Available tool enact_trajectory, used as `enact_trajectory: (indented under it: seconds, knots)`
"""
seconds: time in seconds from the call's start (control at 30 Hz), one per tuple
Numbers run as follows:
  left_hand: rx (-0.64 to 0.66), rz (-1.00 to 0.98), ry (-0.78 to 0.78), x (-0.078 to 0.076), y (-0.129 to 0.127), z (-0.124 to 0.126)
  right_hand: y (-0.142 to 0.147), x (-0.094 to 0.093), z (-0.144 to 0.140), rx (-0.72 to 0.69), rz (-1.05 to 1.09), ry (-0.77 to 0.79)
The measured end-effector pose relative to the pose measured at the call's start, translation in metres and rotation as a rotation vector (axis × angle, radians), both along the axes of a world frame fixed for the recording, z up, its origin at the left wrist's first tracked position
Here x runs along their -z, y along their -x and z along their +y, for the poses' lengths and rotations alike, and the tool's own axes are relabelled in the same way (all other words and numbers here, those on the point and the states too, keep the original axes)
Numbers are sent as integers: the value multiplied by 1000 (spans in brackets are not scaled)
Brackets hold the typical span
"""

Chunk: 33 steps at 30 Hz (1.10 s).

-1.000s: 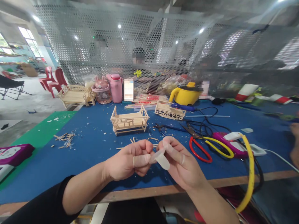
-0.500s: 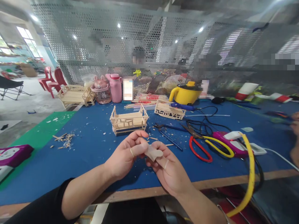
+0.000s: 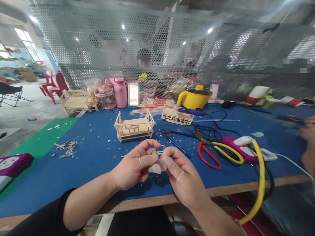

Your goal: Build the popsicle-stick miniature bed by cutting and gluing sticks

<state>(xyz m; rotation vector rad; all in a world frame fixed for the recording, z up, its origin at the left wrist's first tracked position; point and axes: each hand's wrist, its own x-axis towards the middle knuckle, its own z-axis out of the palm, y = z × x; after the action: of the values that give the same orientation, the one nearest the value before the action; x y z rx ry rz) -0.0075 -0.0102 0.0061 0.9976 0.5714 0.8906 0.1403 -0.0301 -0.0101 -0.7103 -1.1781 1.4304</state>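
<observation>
Both hands met above the near edge of the blue table (image 3: pixel 86 164). The left hand (image 3: pixel 134 165) and the right hand (image 3: pixel 178 177) pinched a pale rubber finger cover (image 3: pixel 155 168) between their fingertips, fingers curled narrow around it. A small stick bed (image 3: pixel 134 126) stood at 12 o'clock from the hands, and red and yellow scissors (image 3: pixel 216 154) lay at 2 o'clock.

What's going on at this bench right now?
A person's left hand and right hand meet above the blue table's near edge, pinching a loose rubber finger cot between them. Fingers on both hands already wear cots. A small stick-built cradle and red-and-yellow scissors lie beyond.
</observation>
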Motion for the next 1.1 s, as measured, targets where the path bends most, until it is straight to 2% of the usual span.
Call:
enact_trajectory:
  seconds: [0.23, 0.37, 0.43, 0.6, 0.7, 0.8, 0.97, 1.1]
  knots:
    - [-2, 118, -259, 9, 0, -2, -5, -2, -5, 15, -38, 24]
    - [74, 190, -352, 10, 0, -4, -4, -3, -9, -12, -57, 70]
    - [52, 185, -342, 10, -1, -5, -3, -3, -8, -16, -47, 78]
    - [-200, 106, -320, 10, -5, -6, -2, -3, -4, -41, 48, 135]
    - [-292, 56, -265, 10, -7, -5, -1, -2, -1, -100, 103, 160]
    - [-267, -2, -150, 9, -7, -4, -2, 0, 0, -184, 159, 215]
    - [-91, -42, -17, 10, -5, -1, -5, -2, 4, -453, 240, 353]
    - [-118, -42, 49, 11, -4, -2, -9, -9, 4, -516, 151, 424]
